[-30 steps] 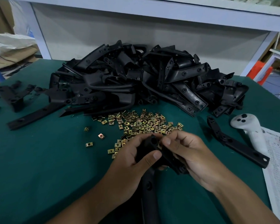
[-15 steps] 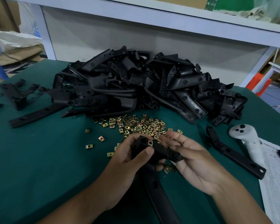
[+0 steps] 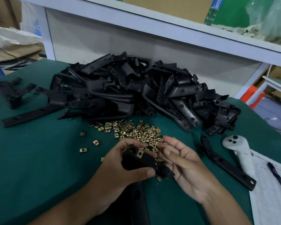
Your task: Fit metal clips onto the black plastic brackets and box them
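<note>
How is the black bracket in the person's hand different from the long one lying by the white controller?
The held bracket is gripped in the left hand above the table; the lying bracket rests flat on the green cloth, untouched. The held bracket shows a brass clip fitted; the lying bracket shows none. Both are black plastic with holes.

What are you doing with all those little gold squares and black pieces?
A person is fitting metal clips onto black plastic brackets. The left hand grips one bracket that already has a gold clip on it. The right hand is beside it, palm up, fingers relaxed. More loose clips lie scattered on the green table, in front of a big pile of brackets waiting their turn.
</note>
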A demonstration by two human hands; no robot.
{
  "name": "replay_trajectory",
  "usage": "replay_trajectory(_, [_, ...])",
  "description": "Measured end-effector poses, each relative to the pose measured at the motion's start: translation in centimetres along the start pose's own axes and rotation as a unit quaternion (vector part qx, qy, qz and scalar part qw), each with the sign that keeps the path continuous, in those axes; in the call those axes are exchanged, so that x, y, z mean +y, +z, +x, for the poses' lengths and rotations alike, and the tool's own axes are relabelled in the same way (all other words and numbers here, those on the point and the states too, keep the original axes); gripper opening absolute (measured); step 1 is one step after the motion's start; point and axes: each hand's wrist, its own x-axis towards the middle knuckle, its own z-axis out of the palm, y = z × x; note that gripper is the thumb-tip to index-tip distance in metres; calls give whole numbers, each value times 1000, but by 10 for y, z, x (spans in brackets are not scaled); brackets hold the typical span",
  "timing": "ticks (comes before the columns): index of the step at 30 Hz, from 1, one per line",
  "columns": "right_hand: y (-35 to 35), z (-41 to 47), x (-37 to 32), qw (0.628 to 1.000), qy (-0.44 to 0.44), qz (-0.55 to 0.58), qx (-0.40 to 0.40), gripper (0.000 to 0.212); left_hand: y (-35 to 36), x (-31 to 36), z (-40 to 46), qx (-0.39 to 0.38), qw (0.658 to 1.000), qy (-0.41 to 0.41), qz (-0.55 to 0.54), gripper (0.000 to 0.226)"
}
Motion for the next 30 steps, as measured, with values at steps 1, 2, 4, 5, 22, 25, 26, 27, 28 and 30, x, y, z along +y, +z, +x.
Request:
replay_trajectory(1, [1,0,0,1000,-5,-2,-9,42,0,0,0,0,1000,0,13,50])
replay_trajectory(2, [2,-1,-1,1000,-10,-4,-15,42,1,1,0,1,1000,1,26,48])
replay_trajectory(4, [4,-2,-2,1000,-20,-11,-18,45,1,3,-1,7,999,4,53,46])
replay_trajectory(5, [4,-3,-2,999,-25,-15,-17,44,2,3,-1,10,998,7,64,46])
replay_trajectory(22, [16,-12,-5,990,-52,-123,-32,33,3,1,-3,45,989,88,111,39])
replay_trajectory(25, [16,-12,-5,990,-51,-129,-35,31,3,2,-4,34,988,93,122,38])
replay_trajectory(26, [16,-12,-5,990,-50,-127,-38,30,3,2,-4,31,987,94,126,38])
replay_trajectory(27, [16,-12,-4,991,-48,-122,-41,30,3,2,-4,30,987,94,130,38])
replay_trajectory(28, [16,-12,-4,991,-46,-117,-43,31,3,2,-4,30,986,93,134,38])
replay_trajectory(30, [16,-12,-4,992,-45,-111,-45,32,3,1,-3,35,984,95,144,39])
